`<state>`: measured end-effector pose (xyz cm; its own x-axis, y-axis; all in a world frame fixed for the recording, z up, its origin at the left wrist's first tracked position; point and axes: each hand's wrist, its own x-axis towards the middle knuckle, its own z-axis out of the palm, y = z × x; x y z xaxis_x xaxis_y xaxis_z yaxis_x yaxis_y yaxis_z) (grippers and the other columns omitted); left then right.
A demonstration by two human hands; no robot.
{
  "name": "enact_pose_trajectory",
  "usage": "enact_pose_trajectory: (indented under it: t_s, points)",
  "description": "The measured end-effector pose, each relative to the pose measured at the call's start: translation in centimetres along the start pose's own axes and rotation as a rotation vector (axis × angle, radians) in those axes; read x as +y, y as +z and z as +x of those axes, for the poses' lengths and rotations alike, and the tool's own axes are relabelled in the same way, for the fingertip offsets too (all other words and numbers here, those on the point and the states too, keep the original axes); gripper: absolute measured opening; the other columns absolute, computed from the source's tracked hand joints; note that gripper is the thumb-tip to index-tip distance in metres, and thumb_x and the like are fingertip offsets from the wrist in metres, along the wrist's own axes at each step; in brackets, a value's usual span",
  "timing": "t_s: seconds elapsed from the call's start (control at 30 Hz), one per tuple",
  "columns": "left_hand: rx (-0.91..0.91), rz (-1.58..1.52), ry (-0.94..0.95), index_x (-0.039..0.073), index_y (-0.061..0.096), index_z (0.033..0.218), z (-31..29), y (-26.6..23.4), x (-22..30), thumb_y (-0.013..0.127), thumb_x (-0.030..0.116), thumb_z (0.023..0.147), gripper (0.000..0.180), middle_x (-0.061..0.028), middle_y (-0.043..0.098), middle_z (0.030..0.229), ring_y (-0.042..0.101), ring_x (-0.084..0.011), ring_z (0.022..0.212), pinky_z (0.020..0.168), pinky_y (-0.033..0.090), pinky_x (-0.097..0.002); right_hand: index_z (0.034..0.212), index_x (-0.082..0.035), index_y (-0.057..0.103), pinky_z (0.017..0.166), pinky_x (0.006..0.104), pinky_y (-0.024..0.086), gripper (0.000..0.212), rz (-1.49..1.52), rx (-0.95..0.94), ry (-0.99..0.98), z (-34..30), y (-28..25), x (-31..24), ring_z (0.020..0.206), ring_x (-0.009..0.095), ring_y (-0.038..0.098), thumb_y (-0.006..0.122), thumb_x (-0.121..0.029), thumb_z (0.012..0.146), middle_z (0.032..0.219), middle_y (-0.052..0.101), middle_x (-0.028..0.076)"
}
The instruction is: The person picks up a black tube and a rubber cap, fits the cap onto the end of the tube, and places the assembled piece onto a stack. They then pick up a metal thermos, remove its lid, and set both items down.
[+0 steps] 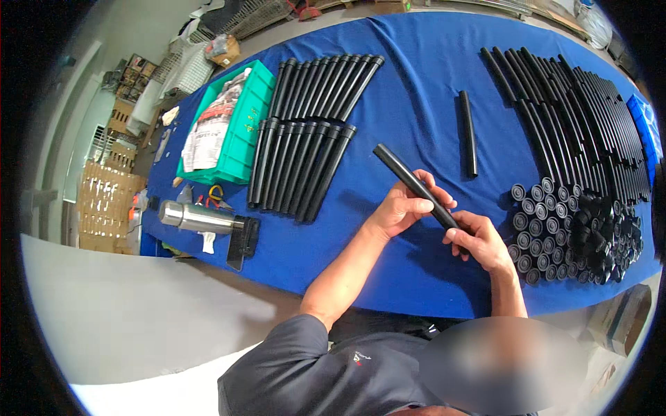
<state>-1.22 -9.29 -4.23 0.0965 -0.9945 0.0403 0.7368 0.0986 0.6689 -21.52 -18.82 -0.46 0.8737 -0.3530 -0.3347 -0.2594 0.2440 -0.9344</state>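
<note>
I hold a black tube [404, 171] at a slant over the blue-covered table. My left hand [402, 210] is closed round its middle, thumb along the near side. The fingers of my right hand [484, 243] are closed at the lower right end and hide it, so I cannot tell whether a cap sits there. The upper left end points away from me. Beyond my hands a single black tube [468, 135] lies on the cloth. To the right of my right hand are many round black caps [535, 227], several of them set out in rows.
Two rows of tubes with wider end collars [298, 170] lie at left, beside a green crate [258, 97] holding printed paper or bags. Plain black tubes [541, 118] cover the far right. A steel flask [198, 217] and a dark phone-like slab [239, 244] lie near the left edge.
</note>
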Motion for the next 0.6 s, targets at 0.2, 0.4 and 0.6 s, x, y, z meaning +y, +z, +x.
enact_pose_trajectory:
  t_s: [0.2, 0.4, 0.6]
  points:
    - [0.134, -0.026, 0.220, 0.009, 0.055, 0.117, -1.0, -0.7, 4.7, 0.067, 0.005, 0.087, 0.032, -0.0168, 0.067, 0.112, 0.064, -0.0353, 0.109, 0.095, 0.052, -0.0527, 0.108, 0.000, 0.065, 0.053, 0.0216, 0.043, 0.028, -0.079, 0.003, -0.070, 0.2, 0.2, 0.3, 0.063, 0.006, 0.055, 0.068, -0.021, 0.090, 0.076, 0.063, 0.000]
    - [0.267, 1.712, 0.613, 0.006, 0.054, 0.132, -3.4, 2.4, 11.9, 0.077, 0.012, 0.076, 0.060, -0.0136, 0.057, 0.132, 0.052, -0.0306, 0.125, 0.108, 0.041, -0.0458, 0.107, 0.002, 0.066, 0.057, 0.0245, 0.044, 0.028, -0.149, -0.039, -0.102, -0.2, 0.3, -0.2, 0.063, 0.007, 0.054, 0.068, -0.020, 0.090, 0.075, 0.061, 0.000]
    - [-0.410, 2.157, 0.289, 0.005, 0.068, 0.111, -5.0, 6.2, 9.3, 0.079, 0.021, 0.073, 0.043, -0.0091, 0.065, 0.110, 0.061, -0.0268, 0.102, 0.091, 0.049, -0.0412, 0.112, 0.003, 0.066, 0.056, 0.0248, 0.044, 0.032, -0.177, -0.161, -0.093, -0.4, 0.1, 0.2, 0.064, 0.009, 0.055, 0.067, -0.022, 0.091, 0.074, 0.061, 0.000]
